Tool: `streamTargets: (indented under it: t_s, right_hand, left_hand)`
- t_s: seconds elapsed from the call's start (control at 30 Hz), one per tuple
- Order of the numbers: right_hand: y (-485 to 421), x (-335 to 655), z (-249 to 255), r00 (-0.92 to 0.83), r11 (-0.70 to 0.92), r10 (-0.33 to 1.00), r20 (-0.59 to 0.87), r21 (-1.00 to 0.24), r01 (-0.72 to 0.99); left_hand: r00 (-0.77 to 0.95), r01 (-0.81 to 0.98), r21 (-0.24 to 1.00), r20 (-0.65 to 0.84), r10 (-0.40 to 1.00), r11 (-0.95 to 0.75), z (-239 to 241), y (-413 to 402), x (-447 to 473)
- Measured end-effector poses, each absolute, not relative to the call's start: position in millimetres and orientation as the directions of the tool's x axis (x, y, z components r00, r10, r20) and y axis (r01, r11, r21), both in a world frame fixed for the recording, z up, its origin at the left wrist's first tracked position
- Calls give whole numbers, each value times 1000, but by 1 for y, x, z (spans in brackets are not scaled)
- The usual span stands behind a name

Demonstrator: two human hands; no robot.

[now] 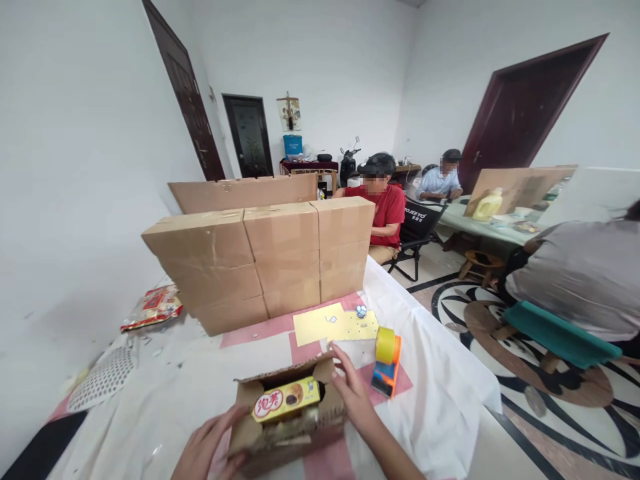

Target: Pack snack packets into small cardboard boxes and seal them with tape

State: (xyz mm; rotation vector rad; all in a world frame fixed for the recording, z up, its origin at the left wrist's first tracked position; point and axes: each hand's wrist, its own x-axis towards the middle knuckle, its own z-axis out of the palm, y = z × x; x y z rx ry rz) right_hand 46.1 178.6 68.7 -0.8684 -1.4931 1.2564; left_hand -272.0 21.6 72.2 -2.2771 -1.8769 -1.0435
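Note:
An opened cardboard box [295, 450] sits on the cloth-covered table right in front of me, its flaps raised. Inside lies a yellow snack box [287, 399] with red characters and a picture of a round pastry. My left hand [213, 437] grips the left end of the cardboard box, thumb low on its near side. At the opposite end, my right hand [356, 395] holds the right flap and corner, fingers over the outer edge. A tape dispenser [386, 363] with a yellow roll, orange and blue body, lies just beyond my right hand.
Stacked cardboard cartons [280, 260] form a wall at the table's far side. Before them lies yellow paper [320, 325] with small scraps. A red snack bag [154, 307] is at left, near a white perforated basket [103, 377]. A person in red [390, 213] sits beyond.

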Motion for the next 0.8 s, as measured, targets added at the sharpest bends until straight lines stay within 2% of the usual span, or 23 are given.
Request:
streamTargets:
  t_s: [0.07,0.13,0.2,0.3,0.43,0.53,0.63,0.7,0.77,0.8]
  right_hand:
    - [183,48,71,-264,297,918,295,-954,-32]
    - [185,50,78,-255,361,900,353,-932,-16]
    - [184,51,86,-260,400,886,384,-917,7]
    - [178,52,93,-301,451,857,419,-891,43]
    - [170,61,100,-392,567,784,482,-813,133]
    - [169,73,108,-540,667,699,469,-700,255]
    - [172,85,116,-657,719,641,396,-609,334]
    - [177,94,118,-674,738,626,391,-577,350]
    - [185,107,114,-563,722,677,475,-576,383]
    - [191,116,110,-428,685,728,536,-598,416]
  left_hand:
    - [-148,850,508,483,863,-138,70,24,-262]
    - [-292,767,641,408,865,-43,68,23,-249]
    - [-341,687,727,350,873,-23,69,19,-239]
    - [-323,678,733,360,875,-51,76,15,-231]
    - [-238,781,604,523,819,-158,89,13,-223]
    - [-94,905,378,623,777,-194,99,14,-214]
    - [148,959,136,507,849,-248,107,16,-202]
    - [179,971,68,425,887,-228,109,19,-192]
    - [114,986,63,402,909,-152,108,21,-180]
    - [68,992,74,395,916,-105,107,21,-173]
